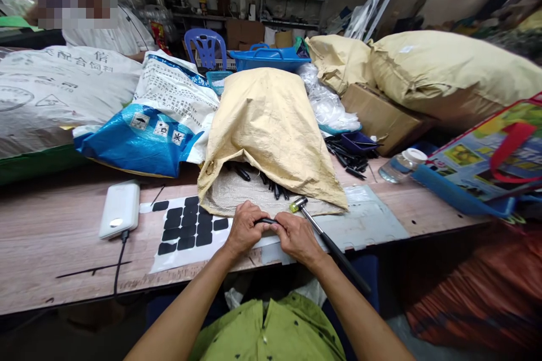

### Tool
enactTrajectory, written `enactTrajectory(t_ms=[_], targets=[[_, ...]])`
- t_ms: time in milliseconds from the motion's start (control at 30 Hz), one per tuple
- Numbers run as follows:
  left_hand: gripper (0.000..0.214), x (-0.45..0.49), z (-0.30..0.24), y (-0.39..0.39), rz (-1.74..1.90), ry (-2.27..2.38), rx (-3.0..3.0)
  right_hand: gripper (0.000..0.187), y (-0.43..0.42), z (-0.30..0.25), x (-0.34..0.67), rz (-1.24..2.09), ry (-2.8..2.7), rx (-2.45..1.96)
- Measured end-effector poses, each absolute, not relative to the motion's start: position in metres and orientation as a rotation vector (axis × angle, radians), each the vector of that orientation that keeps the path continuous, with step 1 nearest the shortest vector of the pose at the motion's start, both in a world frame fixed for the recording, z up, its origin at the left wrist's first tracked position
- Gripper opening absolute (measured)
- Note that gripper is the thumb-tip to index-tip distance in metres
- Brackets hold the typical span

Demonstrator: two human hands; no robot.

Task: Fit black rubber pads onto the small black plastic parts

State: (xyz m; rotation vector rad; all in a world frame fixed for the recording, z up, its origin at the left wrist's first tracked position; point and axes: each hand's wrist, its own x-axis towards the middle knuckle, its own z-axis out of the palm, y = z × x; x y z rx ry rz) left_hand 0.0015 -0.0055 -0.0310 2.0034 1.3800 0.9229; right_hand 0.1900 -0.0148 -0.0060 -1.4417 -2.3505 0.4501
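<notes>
A short black rod-shaped piece point(266, 220) is pinched at its two ends, above the table's front edge. My left hand point(246, 228) has its fingers closed on one end, and my right hand point(297, 235) grips the other. Just beyond them lies a yellow woven sack point(271, 124), its mouth facing me, with several similar black pieces point(277, 188) inside. A hammer point(324, 236) with a yellow-green face lies beside my right hand, its dark handle sticking out past the edge. Left of my hands is a white sheet of black rounded-square stickers point(186, 225).
A white power bank point(121, 211) with a cable sits at left. Printed feed sacks point(148, 112) fill the back left. At right are a pile of black pieces point(349, 155), a clear jar point(400, 166), a cardboard box point(381, 115) and a blue tray point(466, 191).
</notes>
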Motion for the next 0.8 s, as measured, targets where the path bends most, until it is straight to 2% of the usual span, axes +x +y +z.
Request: enactTrajectory(t_ms=[167, 300, 500, 800], targets=[[0.011, -0.002, -0.029, -0.005, 0.974, 1.321, 1.92, 0.016, -0.017, 0.002, 0.199, 0.695, -2.233, -1.276], [0.018, -0.005, -0.028, -0.006, 1.038, 1.291, 1.82, 0.034, -0.022, 0.003, 0.203, 0.773, -2.133, -1.246], [0.021, -0.004, -0.025, -0.008, 0.99, 1.279, 1.859, 0.016, -0.022, -0.004, 0.203, 0.823, -2.045, -1.245], [0.025, -0.003, -0.025, -0.008, 0.967, 1.324, 1.903, 0.017, -0.021, -0.009, 0.205, 0.85, -2.017, -1.26]])
